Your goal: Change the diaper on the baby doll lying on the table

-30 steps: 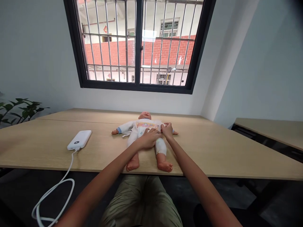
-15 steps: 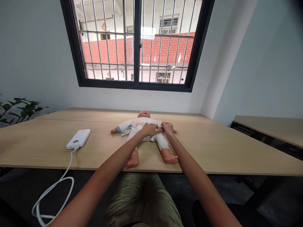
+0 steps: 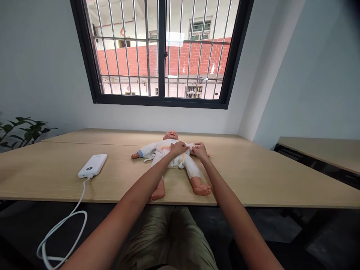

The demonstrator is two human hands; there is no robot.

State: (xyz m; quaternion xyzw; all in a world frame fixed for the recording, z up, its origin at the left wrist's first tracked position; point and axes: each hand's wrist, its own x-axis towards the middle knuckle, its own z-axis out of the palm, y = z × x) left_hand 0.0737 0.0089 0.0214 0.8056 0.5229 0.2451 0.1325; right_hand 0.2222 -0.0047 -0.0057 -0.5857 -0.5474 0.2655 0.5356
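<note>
fingers (image 3: 183,145) of left hand (image 3: 177,149) and right hand (image 3: 200,150) have the doll (image 3: 192,167) beneath them.

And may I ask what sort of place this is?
Probably an office or training room: a long wood-toned table bearing a baby doll, a second table at the right, and a barred window.

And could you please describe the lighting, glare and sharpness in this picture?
Head view: the window is bright, with a pale glare patch; head view: the floor under the table is dark; head view: the top right corner is dark and blurred, and the doll too small for fine detail.
</note>
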